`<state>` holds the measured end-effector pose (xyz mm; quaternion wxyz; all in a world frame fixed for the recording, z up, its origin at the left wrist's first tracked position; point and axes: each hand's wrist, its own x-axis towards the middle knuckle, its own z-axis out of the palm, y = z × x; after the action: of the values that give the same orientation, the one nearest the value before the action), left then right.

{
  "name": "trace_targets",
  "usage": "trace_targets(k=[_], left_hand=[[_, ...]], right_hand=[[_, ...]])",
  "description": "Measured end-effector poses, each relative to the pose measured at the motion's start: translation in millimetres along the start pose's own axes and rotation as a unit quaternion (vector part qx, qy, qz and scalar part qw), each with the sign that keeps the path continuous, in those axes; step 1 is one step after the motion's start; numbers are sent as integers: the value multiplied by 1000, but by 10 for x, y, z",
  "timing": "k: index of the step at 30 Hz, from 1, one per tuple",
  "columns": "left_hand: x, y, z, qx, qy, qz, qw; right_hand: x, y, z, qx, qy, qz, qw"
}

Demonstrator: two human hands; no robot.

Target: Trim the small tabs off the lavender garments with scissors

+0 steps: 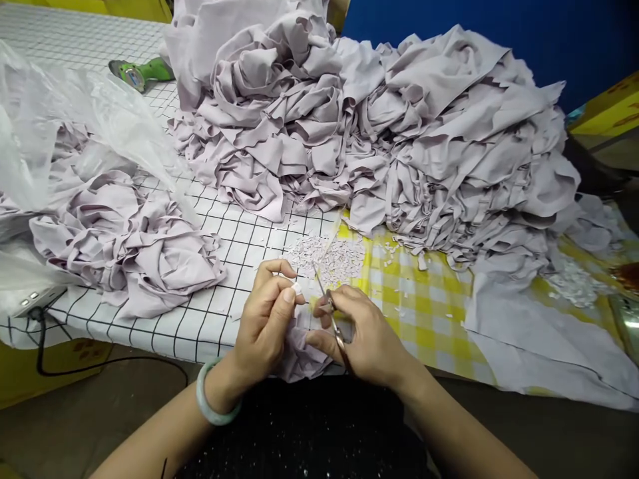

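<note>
My left hand (269, 316) pinches a small edge of pale lilac fabric (304, 352), and the rest of that piece hangs down between my hands at the table's front edge. A pair of scissors (337, 332) is held in my right hand (367, 332), its blades pointing up and away from me, close to the pinched fabric. Just beyond the scissor tips lies a spread of tiny fabric snippets (339, 256). My fingers partly hide the scissor handles.
Large heaps of lilac fabric (439, 133) fill the back of the table. At left are another fabric pile (124, 239), clear plastic (120, 120), a green-handled tool (150, 72) and a power strip (40, 301) with a black cable (120, 360). A yellow checked cloth (424, 313) covers the right side.
</note>
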<state>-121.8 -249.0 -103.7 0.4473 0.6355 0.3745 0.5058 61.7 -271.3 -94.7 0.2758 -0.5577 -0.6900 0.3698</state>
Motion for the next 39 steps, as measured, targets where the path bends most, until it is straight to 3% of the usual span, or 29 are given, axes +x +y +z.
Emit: trace_targets(k=[12,23,31,39], left_hand=[[67,-77,119,40,-46,27,998],[75,-81,184,41,-61,20,997],[129,-86,230,55,-89,40,994],[256,-193,299,85,-117,63,988]], right_hand=[[43,70,-58,-59,-22,2,998],[74,122,-48,-22,-8,-3,1000],[11,195,-70,-25,8,34,999],[-7,454,-174,-59,34,135,989]])
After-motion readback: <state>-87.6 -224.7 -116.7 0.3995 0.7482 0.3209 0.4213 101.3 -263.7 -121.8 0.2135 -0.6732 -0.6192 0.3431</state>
